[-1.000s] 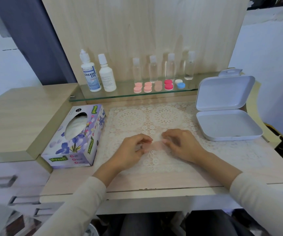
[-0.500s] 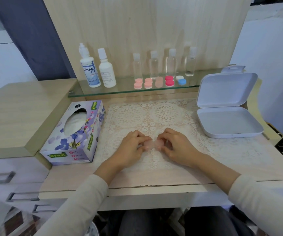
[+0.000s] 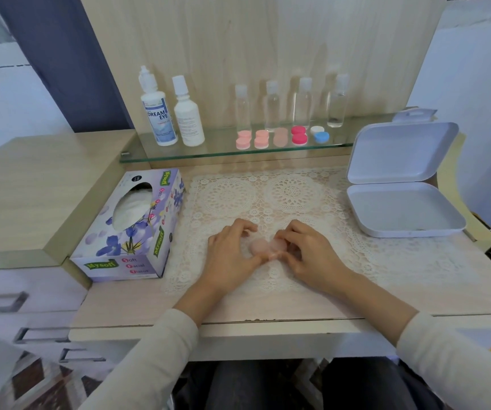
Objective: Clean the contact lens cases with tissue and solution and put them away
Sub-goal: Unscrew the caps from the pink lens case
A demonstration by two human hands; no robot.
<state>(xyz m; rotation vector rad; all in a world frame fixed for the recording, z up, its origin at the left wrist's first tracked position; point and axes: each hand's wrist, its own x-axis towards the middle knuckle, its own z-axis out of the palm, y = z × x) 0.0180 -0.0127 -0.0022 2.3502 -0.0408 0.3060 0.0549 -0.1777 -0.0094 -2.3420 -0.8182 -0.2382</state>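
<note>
A pale pink contact lens case lies on the lace mat between my hands. My left hand holds its left end, fingers curled over it and thumb under its front edge. My right hand pinches its right cap. Several more lens cases in pink, red, white and blue stand in a row on the glass shelf. Two solution bottles stand at the shelf's left. A tissue box lies left of the mat.
An open white plastic box sits at the right of the desk, lid up. Several small clear bottles stand behind the lens cases. A raised wooden side surface is at the left, with drawers below it.
Both hands closed in on the pink case and shifted slightly toward me. The left thumb now reaches under the case's front edge.
</note>
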